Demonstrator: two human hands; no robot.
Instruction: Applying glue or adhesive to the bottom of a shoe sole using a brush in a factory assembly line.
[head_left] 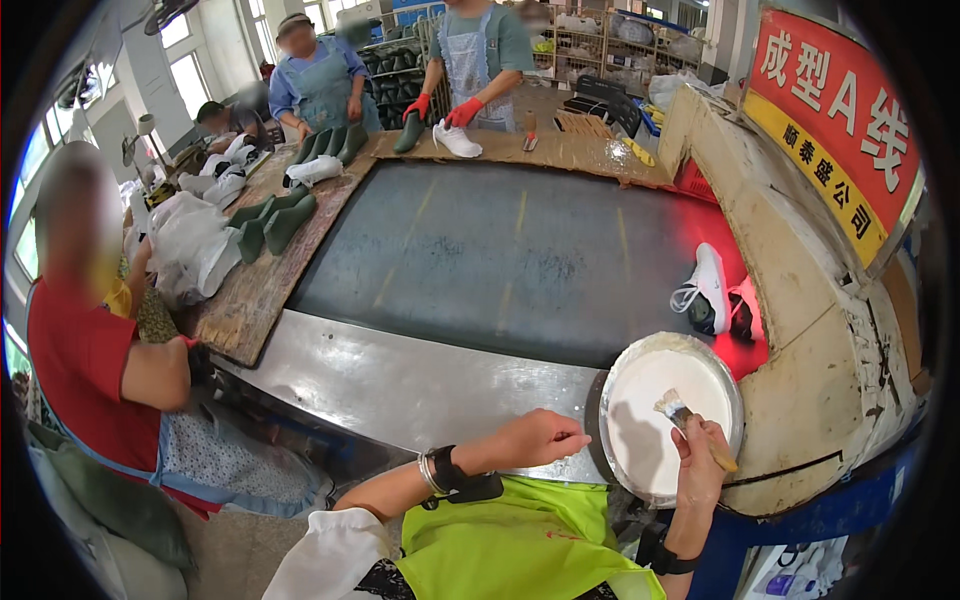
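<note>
My right hand (700, 455) grips a paintbrush (671, 405), its wooden handle angled down to the right. The bristles are coated in white and hang over a round basin (606, 440) of white liquid (635, 395). Left of the basin, my left hand (545, 437) is loosely closed above the metal ledge (430, 385), with nothing visible in it. Beyond the basin, a white sneaker (708, 280) with laces rests on its side at the conveyor belt's right end. Beside it, another shoe (746, 305) is tinted by red light.
A dark conveyor belt (470, 265) stretches ahead. Green shoe lasts (285, 220) and white shoe uppers lie on the wooden bench (235, 310) at left. A worn cream machine housing (800, 340) curves along the right. A person in red (90, 350) sits at left; others work across the belt.
</note>
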